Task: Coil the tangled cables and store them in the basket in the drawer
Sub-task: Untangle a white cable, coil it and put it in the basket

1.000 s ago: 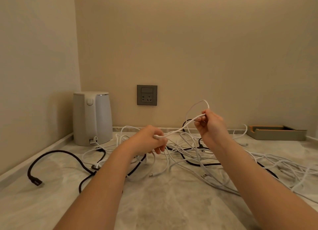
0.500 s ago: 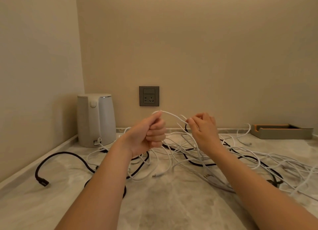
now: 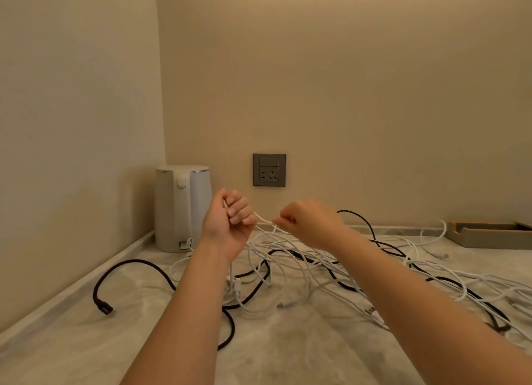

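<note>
head view looks down on a pale marble-patterned countertop (image 3: 288, 353) in the corner of a room with plain beige walls (image 3: 345, 82). a white kettle (image 3: 181, 209) stands in the corner, and a grey wall socket (image 3: 269, 170) is on the back wall to the right of it. a low grey tray (image 3: 489, 236) with an orange inside lies at the far right, against the wall.

white cables (image 3: 305, 259) lie in a loose tangle over the middle and right of the countertop, thin and crossing each other many times. a thicker black cable (image 3: 138, 265) runs through the tangle; one end of it curves out to the left and ends in a dark plug, apart from the rest.

both hands are raised above the tangle, close together. the left hand (image 3: 230, 220) is a fist, its fingers curled round a strand of white cable. the right hand (image 3: 308, 223), a little blurred, pinches the same strand with its fingertips. the short piece between them is lifted off the surface and the rest hangs down into the heap.
</note>
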Tool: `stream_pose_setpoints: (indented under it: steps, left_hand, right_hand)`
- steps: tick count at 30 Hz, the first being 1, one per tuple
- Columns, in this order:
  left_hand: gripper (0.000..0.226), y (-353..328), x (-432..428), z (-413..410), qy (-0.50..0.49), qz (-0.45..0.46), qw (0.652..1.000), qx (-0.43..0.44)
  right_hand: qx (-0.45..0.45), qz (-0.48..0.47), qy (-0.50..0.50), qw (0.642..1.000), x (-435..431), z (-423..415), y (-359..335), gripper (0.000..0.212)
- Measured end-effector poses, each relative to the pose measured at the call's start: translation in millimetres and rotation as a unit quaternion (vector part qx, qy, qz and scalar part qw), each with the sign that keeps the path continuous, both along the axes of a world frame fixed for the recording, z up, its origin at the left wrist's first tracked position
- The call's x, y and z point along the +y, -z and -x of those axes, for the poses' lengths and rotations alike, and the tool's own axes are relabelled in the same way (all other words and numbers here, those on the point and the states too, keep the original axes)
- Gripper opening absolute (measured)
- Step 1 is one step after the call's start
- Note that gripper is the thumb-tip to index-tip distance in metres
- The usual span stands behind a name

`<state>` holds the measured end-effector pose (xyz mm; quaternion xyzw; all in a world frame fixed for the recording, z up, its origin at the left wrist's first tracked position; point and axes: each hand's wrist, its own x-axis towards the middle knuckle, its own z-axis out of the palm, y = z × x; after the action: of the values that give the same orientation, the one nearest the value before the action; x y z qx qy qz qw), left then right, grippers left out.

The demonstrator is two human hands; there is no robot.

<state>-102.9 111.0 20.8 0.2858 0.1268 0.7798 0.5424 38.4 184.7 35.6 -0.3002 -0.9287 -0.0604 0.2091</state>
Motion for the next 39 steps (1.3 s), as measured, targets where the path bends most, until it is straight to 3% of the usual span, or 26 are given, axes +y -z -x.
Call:
stream_pose_setpoints:
  steps: [5, 9, 12, 15, 18, 20, 23, 27, 32, 37, 39]
  left_hand:
    - [0.044, -4, 1, -8, -0.063, 0.077, 0.992, 0.079]
    - [0.043, -6, 2, -13, -0.103, 0.093, 0.980, 0.144]
    - [0.042, -3, 0, -10, -0.134, 0.089, 0.971, 0.179]
    - [0.039, -3, -2, -17, -0.139, 0.095, 0.943, 0.286]
    - [0.037, -2, 1, -34, -0.120, 0.092, 0.901, 0.406]
    - [0.037, -3, 1, -46, -0.085, 0.080, 0.891, 0.439]
    - [0.037, -3, 0, -67, 0.015, 0.073, 0.896, 0.438]
    - [0.049, 0, -1, -74, 0.125, 0.087, 0.920, 0.361]
    - [0.067, 3, 0, -71, 0.180, 0.074, 0.937, 0.290]
    - [0.054, 2, -4, -66, 0.211, 0.047, 0.933, 0.287]
    - [0.048, 1, -5, -68, 0.213, 0.019, 0.939, 0.270]
  right_hand:
    - [-0.086, 0.040, -0.095, 0.991, -29, -14, 15, 0.037]
    - [-0.070, 0.029, -0.138, 0.988, -47, -27, 1, 0.037]
    - [0.009, 0.081, -0.209, 0.975, -61, -34, -7, 0.026]
    - [0.110, 0.119, -0.243, 0.956, -62, -37, -8, 0.022]
    - [0.230, 0.062, -0.214, 0.947, -47, -42, -8, 0.021]
    - [0.310, 0.013, -0.186, 0.932, -35, -47, -8, 0.022]
    - [0.402, 0.022, -0.182, 0.897, -23, -55, -8, 0.019]
    - [0.449, 0.117, -0.171, 0.869, -15, -54, -3, 0.023]
    - [0.437, 0.251, -0.145, 0.851, -14, -44, 12, 0.026]
    - [0.394, 0.423, -0.162, 0.800, -18, -36, 26, 0.042]
    - [0.369, 0.452, -0.167, 0.795, -17, -29, 32, 0.045]
